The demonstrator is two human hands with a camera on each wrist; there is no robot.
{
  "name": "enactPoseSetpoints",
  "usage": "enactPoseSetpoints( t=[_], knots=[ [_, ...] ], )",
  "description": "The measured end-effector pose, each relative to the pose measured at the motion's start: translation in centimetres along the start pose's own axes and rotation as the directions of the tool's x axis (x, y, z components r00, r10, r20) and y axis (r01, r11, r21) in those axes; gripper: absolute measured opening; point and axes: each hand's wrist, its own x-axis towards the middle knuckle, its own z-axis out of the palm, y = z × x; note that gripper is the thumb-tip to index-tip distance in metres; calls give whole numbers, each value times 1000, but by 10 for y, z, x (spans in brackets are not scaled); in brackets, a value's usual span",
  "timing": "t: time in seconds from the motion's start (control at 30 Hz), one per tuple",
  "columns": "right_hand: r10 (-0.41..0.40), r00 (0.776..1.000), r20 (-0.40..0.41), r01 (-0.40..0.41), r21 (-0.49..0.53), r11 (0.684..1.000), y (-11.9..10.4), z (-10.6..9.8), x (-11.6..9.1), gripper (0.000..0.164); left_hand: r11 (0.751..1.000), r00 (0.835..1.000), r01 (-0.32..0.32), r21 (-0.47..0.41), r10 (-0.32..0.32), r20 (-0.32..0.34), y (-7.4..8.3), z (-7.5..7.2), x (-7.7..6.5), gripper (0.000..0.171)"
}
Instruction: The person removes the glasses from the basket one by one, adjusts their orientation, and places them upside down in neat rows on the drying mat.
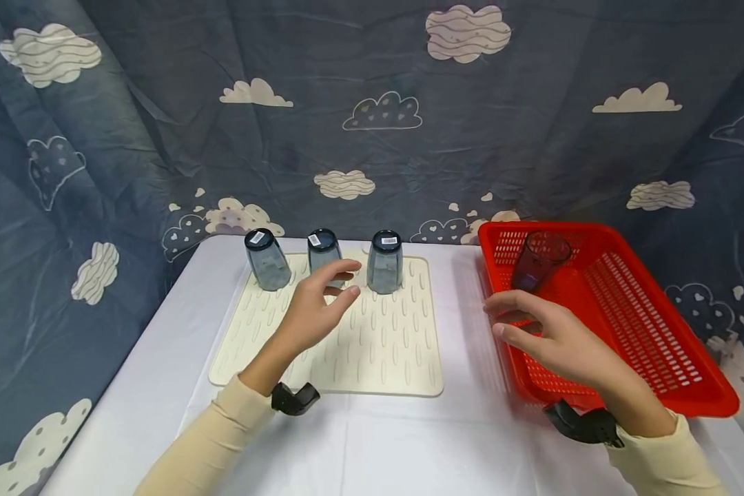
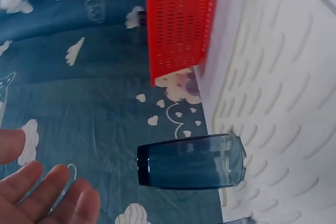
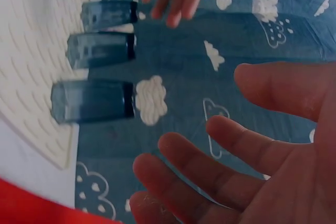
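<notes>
Three blue-tinted drinking glasses stand upside down along the back of a cream drying mat: the left glass [image 1: 269,262], the middle glass [image 1: 324,251] and the right glass [image 1: 385,265]. My left hand [image 1: 316,306] hovers over the mat [image 1: 372,351], fingers loosely bent and nothing held; it overlaps the middle glass in the head view. A fourth glass [image 1: 536,262] leans inside the red basket [image 1: 676,396], at its back left corner. Over the basket's left rim is my right hand [image 1: 548,334], empty, its fingers relaxed and apart in the right wrist view.
A white cloth covers the table [image 1: 378,448]. Behind it hangs a dark blue curtain [image 1: 322,62] with cloud prints, which also runs down both sides. The basket's tall perforated walls rise at the right of the mat.
</notes>
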Motion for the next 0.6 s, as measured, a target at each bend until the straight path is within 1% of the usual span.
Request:
enactPoseSetpoints(
  t=[0.07, 0.23, 0.4, 0.47, 0.6],
  knots=[
    [5, 1000, -7, -5, -15, 1000, 3, -5, 2, 37, 1000, 1000, 4, -7, -4, -13, 0, 1, -5, 37],
    [29, 999, -13, -30, -38, 999, 8, -13, 4, 37, 1000, 1000, 14, 14, -14, 2, -3, 7, -14, 37],
    [60, 998, -13, -61, -50, 997, 14, -20, 4, 39, 999, 999, 35, 13, -35, -5, -5, 12, -20, 37],
    [58, 998, -18, -59, -54, 997, 17, -24, 4, 39, 999, 999, 42, 22, -43, 15, -6, 13, -22, 38],
    [55, 998, -41, -58, -76, 995, 23, -30, 4, 38, 998, 995, 42, 42, -46, 84, -8, 15, -25, 40]
  ],
)
